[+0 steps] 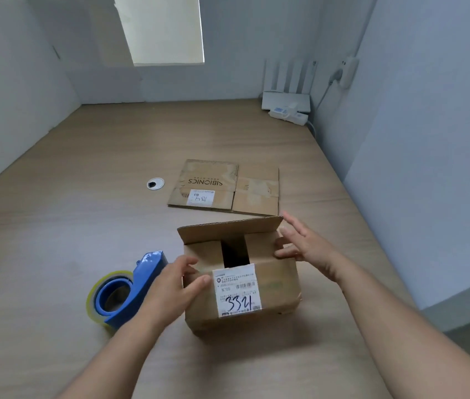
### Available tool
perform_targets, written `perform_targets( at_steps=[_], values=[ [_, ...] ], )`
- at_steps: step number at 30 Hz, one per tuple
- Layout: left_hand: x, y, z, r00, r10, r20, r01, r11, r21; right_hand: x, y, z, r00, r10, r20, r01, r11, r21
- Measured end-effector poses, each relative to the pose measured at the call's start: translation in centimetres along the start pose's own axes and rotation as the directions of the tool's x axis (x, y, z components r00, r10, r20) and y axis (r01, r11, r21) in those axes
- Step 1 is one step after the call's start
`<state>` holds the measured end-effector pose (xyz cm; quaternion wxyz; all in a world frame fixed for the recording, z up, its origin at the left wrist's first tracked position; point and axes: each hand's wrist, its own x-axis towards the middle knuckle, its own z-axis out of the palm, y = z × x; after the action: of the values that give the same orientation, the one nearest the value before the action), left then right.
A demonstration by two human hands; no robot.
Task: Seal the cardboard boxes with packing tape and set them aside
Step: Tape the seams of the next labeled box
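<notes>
A small cardboard box [274, 286] stands on the wooden table, its near flap bearing a white shipping label marked 3321. The far flap stands up and the two side flaps lie folded in with a dark gap between them. My left hand [174, 286] rests against the box's left side, fingers and thumb at the top left corner. My right hand [302, 243] touches the right side flap with straight fingers. A blue tape dispenser [125, 292] with a roll of clear tape lies on the table just left of my left hand.
A flattened cardboard box [228, 187] with a small label lies farther back on the table. A round cable grommet [155, 184] sits to its left. A white router [285, 100] and power strip [288, 115] stand at the back right corner by the wall.
</notes>
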<state>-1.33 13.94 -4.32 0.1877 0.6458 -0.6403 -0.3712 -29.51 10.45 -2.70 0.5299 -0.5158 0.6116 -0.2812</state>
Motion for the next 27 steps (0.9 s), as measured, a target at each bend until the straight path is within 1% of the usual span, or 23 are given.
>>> perform_targets(
  at_steps=[2, 4, 6, 8, 10, 11, 12, 14, 15, 16, 19, 23, 27],
  values=[
    [0.6, 0.2, 1.4, 0.990, 0.028, -0.136, -0.007, 0.989, 0.147, 0.1, -0.2, 0.4, 0.998, 0.025, -0.050, -0.028, 0.998, -0.053],
    [0.8, -0.1, 2.6, 0.975, 0.042, -0.219, 0.006, 0.976, 0.216, 0.1, 0.1, 0.8, 0.994, 0.044, -0.100, -0.056, 0.991, -0.119],
    [0.7, -0.4, 3.4, 0.958, 0.013, -0.287, 0.043, 0.981, 0.187, 0.1, 1.1, 1.0, 0.987, 0.005, -0.158, -0.046, 0.966, -0.255],
    [0.3, -0.8, 3.9, 0.934, -0.060, -0.353, 0.113, 0.985, 0.130, -0.2, 2.4, 1.5, 0.984, -0.036, -0.176, -0.040, 0.912, -0.408],
    [-0.2, -0.9, 3.8, 0.903, -0.165, -0.398, 0.187, 0.982, 0.017, -0.6, 3.9, 2.3, 0.979, -0.048, -0.199, -0.042, 0.903, -0.427],
    [-0.4, -0.9, 3.7, 0.902, -0.177, -0.395, 0.184, 0.983, -0.020, -0.9, 4.5, 2.7, 0.975, -0.053, -0.218, -0.042, 0.912, -0.409],
    [-0.6, -0.9, 3.6, 0.922, -0.134, -0.363, 0.138, 0.990, -0.015, -1.1, 4.9, 3.0, 0.970, -0.065, -0.233, -0.036, 0.914, -0.404],
    [-0.7, -1.0, 3.7, 0.972, 0.018, -0.234, 0.007, 0.994, 0.105, -0.9, 5.4, 3.4, 0.961, -0.093, -0.262, -0.029, 0.904, -0.426],
    [-0.9, -1.0, 3.8, 0.984, 0.049, -0.174, -0.022, 0.988, 0.156, -0.8, 5.4, 3.5, 0.956, -0.099, -0.275, -0.029, 0.903, -0.428],
    [-1.0, -1.0, 3.8, 0.989, 0.047, -0.138, -0.022, 0.984, 0.178, -0.7, 5.5, 3.6, 0.952, -0.108, -0.287, -0.026, 0.904, -0.427],
    [-0.8, -1.4, 3.7, 0.993, 0.030, -0.115, -0.012, 0.988, 0.152, -0.8, 5.3, 3.8, 0.956, -0.107, -0.274, -0.010, 0.919, -0.394],
    [-0.3, -1.9, 3.4, 0.994, 0.056, -0.093, -0.045, 0.992, 0.120, -0.9, 5.3, 3.9, 0.981, -0.062, -0.184, 0.002, 0.952, -0.307],
    [0.1, -2.5, 3.1, 0.990, 0.074, -0.120, -0.062, 0.993, 0.096, -0.1, 5.4, 4.3, 0.973, -0.088, -0.215, 0.028, 0.963, -0.267]
  ],
)
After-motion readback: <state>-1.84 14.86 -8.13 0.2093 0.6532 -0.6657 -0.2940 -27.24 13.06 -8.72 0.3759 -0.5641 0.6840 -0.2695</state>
